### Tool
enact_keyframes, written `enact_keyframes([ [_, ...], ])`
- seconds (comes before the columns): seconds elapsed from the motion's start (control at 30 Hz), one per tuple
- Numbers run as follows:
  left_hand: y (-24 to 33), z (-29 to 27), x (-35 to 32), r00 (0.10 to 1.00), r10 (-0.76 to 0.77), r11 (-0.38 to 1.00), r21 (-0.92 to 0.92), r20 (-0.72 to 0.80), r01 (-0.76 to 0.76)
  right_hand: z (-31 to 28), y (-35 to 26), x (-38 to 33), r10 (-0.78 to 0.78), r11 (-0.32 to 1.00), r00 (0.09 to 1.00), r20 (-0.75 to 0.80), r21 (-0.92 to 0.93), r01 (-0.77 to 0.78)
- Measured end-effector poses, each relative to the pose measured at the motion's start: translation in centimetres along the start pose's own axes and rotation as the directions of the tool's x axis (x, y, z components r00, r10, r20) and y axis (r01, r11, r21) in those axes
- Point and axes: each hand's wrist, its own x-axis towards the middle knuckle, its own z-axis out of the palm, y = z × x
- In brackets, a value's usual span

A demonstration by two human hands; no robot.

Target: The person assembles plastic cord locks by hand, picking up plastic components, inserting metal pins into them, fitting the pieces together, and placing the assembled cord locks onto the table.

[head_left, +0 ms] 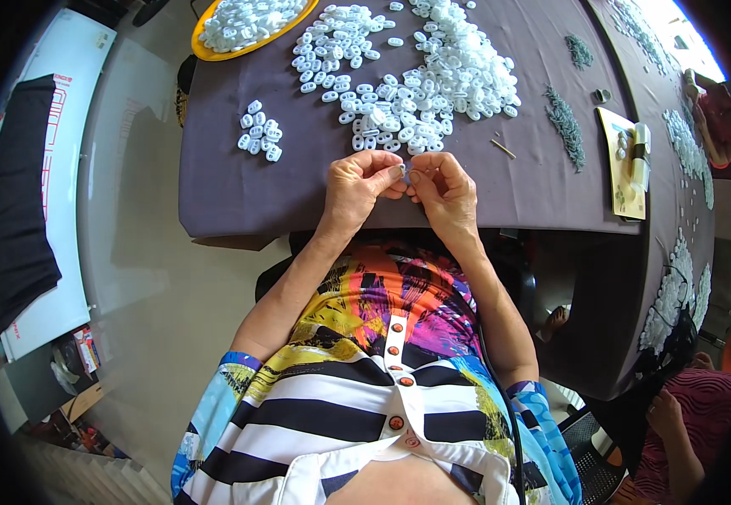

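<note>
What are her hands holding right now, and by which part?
Both hands, left hand and right hand, pinch one small white piece between their fingertips; which part of it they grip is too small to tell.

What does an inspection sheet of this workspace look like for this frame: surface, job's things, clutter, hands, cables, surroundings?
Surface: table under a dark purple cloth.
Job's things: small white part pinched between both hands, mostly hidden; big pile of white plastic parts; small sorted cluster; yellow tray holding more.
Clutter: grey springs; yellow card.
Hands: left hand and right hand meet fingertip to fingertip over the table edge.
Cables: black cable down the chest.
Surroundings: second person seated at lower right.
</note>
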Motion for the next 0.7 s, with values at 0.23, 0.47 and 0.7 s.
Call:
enact_keyframes([
  [0.23,-0.14,0.08,0.17,1.0,0.006,1.0,0.02,-0.013,-0.006,-0.04,0.3,-0.1,-0.022,0.998,1.0,0.009,-0.067,0.022],
  [0.47,-0.27,0.19,0.21,1.0,0.001,0.998,0.063,-0.021,0.0,0.06,0.73,-0.08,-0.078,0.99,0.997,-0.003,-0.115,0.077],
  [0.7,-0.31,0.29,0.29,1.0,-0.002,0.996,0.085,-0.015,0.004,0.09,0.84,0.19,-0.104,0.981,0.994,0.037,-0.158,0.109],
])
